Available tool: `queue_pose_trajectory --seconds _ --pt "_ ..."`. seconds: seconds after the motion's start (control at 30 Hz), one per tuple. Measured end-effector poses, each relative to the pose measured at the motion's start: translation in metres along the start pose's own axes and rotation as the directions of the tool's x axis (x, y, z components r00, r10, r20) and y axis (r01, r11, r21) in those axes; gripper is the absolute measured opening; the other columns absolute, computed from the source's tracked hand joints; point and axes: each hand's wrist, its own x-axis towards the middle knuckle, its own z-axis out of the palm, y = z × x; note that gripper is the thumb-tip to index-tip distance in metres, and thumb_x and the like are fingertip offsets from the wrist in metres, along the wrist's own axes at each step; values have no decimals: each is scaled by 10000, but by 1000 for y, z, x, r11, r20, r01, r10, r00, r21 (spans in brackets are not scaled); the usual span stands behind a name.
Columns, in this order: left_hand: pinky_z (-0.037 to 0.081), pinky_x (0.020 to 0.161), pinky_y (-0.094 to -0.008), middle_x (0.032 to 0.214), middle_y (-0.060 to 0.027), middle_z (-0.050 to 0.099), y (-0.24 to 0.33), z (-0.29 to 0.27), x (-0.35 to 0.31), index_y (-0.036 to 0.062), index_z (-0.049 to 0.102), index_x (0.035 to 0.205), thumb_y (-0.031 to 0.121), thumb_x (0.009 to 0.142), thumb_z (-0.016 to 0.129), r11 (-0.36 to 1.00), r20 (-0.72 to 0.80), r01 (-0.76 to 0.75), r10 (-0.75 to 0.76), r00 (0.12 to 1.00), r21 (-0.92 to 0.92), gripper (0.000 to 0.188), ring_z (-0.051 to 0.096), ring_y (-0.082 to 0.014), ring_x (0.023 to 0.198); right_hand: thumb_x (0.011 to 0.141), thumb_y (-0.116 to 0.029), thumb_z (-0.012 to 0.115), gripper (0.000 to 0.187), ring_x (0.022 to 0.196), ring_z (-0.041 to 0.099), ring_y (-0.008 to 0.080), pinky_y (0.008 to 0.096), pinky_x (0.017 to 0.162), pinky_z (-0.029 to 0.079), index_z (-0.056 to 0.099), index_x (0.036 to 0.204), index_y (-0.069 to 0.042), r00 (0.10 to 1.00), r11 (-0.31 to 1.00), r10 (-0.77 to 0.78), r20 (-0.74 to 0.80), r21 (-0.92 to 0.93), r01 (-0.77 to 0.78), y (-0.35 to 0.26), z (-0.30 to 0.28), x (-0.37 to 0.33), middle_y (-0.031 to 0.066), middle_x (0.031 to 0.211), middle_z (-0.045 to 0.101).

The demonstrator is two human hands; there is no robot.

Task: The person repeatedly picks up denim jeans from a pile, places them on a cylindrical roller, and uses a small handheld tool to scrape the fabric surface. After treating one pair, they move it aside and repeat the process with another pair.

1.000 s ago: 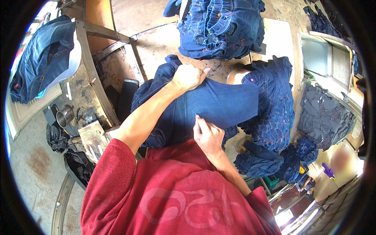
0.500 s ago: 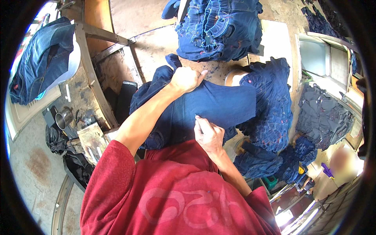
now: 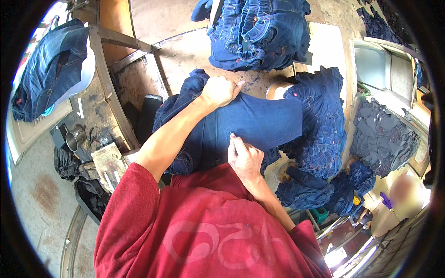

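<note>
Head view shows a jeans leg (image 3: 266,118) running left to right just beyond the red shirt (image 3: 204,213), the left hand (image 3: 221,92) closed on its far edge, the right hand (image 3: 244,157), nearer its right end, fingers pinched mid-cloth, their hold unclear.

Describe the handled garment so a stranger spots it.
Start from the red shirt at the bottom. Above it, the denim garment spreads beneath the left hand and right hand. Smooth across its middle, it stands out from the crumpled pile at its right.
</note>
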Motion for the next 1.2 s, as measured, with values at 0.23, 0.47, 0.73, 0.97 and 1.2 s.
queue_pose_trajectory --seconds 0.23,0.47,0.73,0.97,1.2 --pt "556 685 -482 769 -177 686 29 -74 -5 42 642 853 455 966 785 991 -108 91 -101 989 -99 451 711 -385 742 1012 -70 729 255 849 791 302 413 742 605 647 1245 -12 978 956 185 -96 249 -156 7 -34 -3 144 952 783" --pt "470 847 -432 1001 -34 657 112 -134 -149 140 745 1010 295 860 876 987 -92 152 -146 985 58 253 617 -270 951 923 -285 839 273 848 651 266 422 756 473 687 1045 -94 981 995 -100 -164 3 102 25 7 1 33 915 681" --pt "457 856 -433 1030 -38 674 112 -115 -184 106 740 1005 201 890 831 971 -139 206 -188 972 124 175 591 -283 966 941 -229 810 182 771 659 255 433 698 475 668 870 -139 952 980 -176 -249 -134 146 52 2 4 7 817 713" --pt "456 850 -440 1040 -58 680 141 -133 -183 86 726 1010 186 888 844 968 -233 220 -187 954 123 197 608 -291 961 995 -254 800 209 801 729 272 406 728 548 738 1000 -54 976 936 212 -51 299 -188 44 -28 -2 98 838 765" --pt "457 853 -441 1038 -65 681 152 -131 -182 83 718 996 186 898 843 961 -270 226 -177 946 162 189 620 -295 965 1049 -370 769 323 538 440 28 276 512 337 788 923 -72 702 564 248 667 490 -665 32 -18 19 -77 690 562"
